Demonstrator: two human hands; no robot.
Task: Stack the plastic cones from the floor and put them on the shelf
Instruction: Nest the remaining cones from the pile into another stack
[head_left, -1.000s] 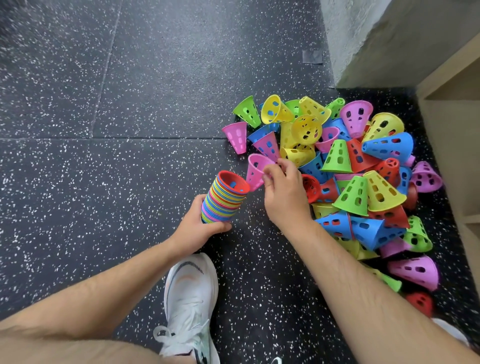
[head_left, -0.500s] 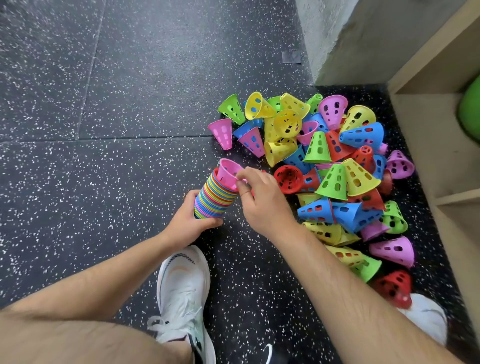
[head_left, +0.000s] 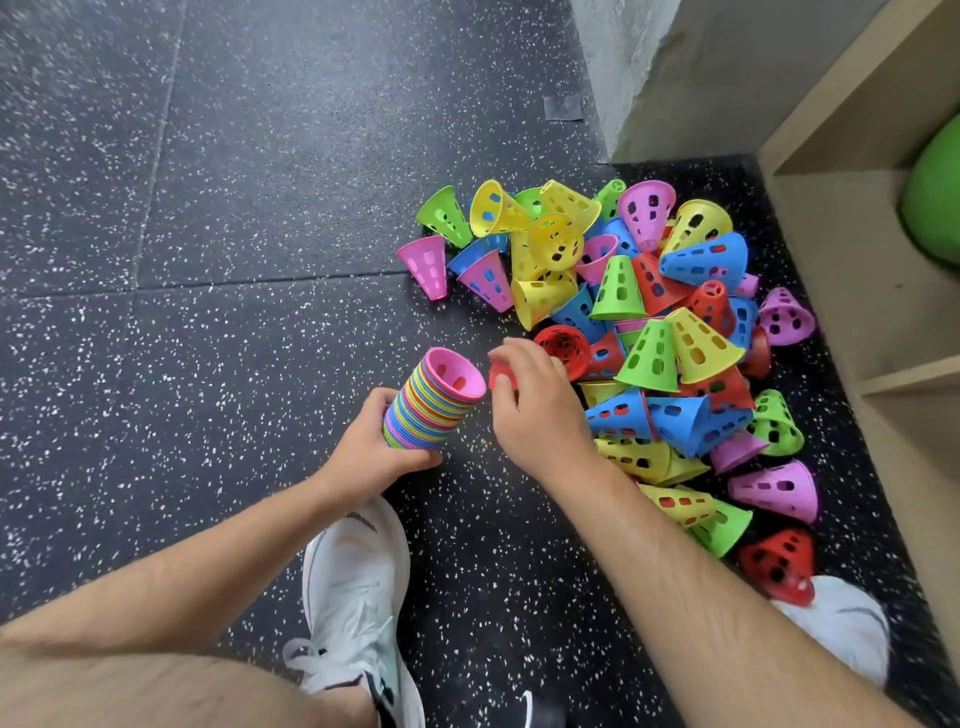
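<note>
My left hand (head_left: 371, 451) grips a tilted stack of nested cones (head_left: 428, 402), many colours, with a pink cone as its open top. Just right of the stack, my right hand (head_left: 535, 402) pinches a small red cone (head_left: 503, 375), mostly hidden under the fingers. A heap of loose perforated cones (head_left: 649, 332) in pink, yellow, green, blue and red lies on the floor to the right of both hands. The wooden shelf (head_left: 852, 249) stands at the right edge.
Dark speckled rubber floor (head_left: 234, 208) spreads to the left and far side. A grey wall corner (head_left: 675, 78) rises behind the heap. A green ball (head_left: 935, 197) sits in the shelf. My white shoes (head_left: 358, 587) are near the bottom, one beside a red cone (head_left: 779, 564).
The pink cone went from the heap onto the stack and sits fully seated on top. My right hand then left it and took hold of a red cone beside the stack.
</note>
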